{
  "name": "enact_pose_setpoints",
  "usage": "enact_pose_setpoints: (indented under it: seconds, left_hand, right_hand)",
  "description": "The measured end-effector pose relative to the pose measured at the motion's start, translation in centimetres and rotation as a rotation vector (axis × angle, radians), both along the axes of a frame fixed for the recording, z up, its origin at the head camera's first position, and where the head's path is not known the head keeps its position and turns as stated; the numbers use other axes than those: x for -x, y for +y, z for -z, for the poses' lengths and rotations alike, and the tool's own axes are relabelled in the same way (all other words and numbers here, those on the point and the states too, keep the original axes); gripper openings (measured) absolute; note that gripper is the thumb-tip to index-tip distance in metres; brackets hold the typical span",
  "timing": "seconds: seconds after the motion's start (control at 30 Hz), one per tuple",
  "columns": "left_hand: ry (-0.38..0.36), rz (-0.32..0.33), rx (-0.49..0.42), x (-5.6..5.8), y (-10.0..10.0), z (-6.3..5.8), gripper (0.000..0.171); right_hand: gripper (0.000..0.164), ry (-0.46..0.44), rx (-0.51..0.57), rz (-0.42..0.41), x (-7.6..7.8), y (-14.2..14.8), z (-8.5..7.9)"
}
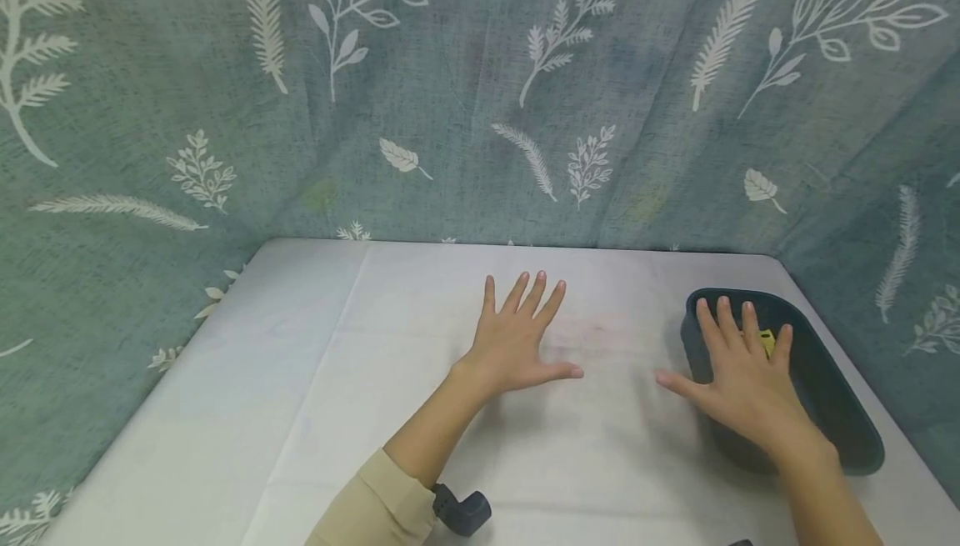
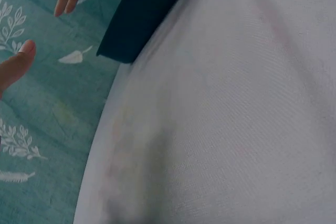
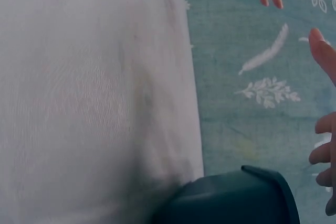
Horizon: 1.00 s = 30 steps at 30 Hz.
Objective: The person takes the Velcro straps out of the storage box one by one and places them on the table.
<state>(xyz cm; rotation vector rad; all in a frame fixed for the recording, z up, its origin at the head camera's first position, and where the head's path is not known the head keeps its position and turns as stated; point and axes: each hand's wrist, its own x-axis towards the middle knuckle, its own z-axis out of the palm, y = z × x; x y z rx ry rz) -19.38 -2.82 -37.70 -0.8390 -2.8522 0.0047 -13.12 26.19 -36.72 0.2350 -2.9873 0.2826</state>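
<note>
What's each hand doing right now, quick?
Left hand: open, fingers spread, holding nothing, above the table.
Right hand: open, fingers spread, holding nothing, overlapping the bin in the head view.

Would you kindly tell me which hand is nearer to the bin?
Right: the right hand is over the bin; the left hand is apart, to its left, above the table.
</note>
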Motion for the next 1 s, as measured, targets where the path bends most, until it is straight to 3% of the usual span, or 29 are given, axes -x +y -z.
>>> enact_pose_setpoints:
  seconds: [0.33,0.7,1.0]
  left_hand:
    - [-0.028,0.056,0.028,0.9,2.2,-0.3,0.105]
    - [-0.049,0.136,0.074,1.8,4.5,-0.1,0.104]
    - [-0.298,0.167,-0.150,1.9,7.1,-0.6,0.101]
  right_hand:
    - [0.112,-0.073,-0.070,-0.005,0.1,2.9,-0.8]
    - [0.103,-0.017,0.078,-0.056,0.0,6.9,-1.0]
    - [0.097,0.020,0.089,-0.042,-0.8,9.2,-0.7]
